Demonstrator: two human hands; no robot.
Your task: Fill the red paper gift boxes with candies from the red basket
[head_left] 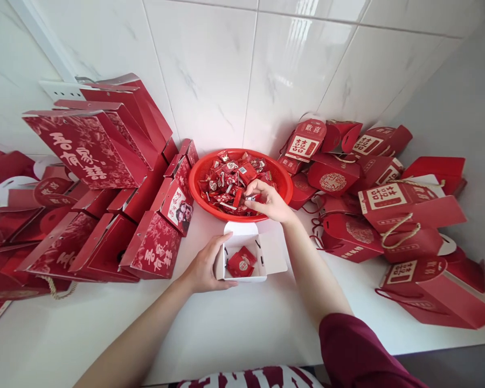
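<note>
Left hand (204, 267): curled around the left wall of a small open gift box (242, 253), thumb on the near edge, steadying it on the white tabletop (234, 323). The box stands just in front of the basket, white inside, flaps spread; red wrapped sweets (241, 263) already lie on its floor.

Right hand (269, 200): reaching over the near rim of the red plastic basket (285, 180), fingers pinched narrow on wrapped candies (230, 180) from the heap. How many pieces sit in the pinch cannot be told.

Handling note: the pick looks best kept small and lifted clear of the basket rim before crossing to the box; the left hand's brace matters, since the light carton would likely slide or tip if nudged. The back flap (242, 228) leans toward the basket and could catch the returning hand.

Surroundings, left: flat-packed and half-folded red cartons (84, 148) with gold and white lettering, stacked leaning against the tiled wall (210, 70), and more assembled ones (153, 248) close to the left hand.

Surroundings, right: a pile of finished red gift boxes with rope handles (404, 215), crowding near the right forearm. A dark red sleeve (355, 345) covers the upper right arm.
</note>
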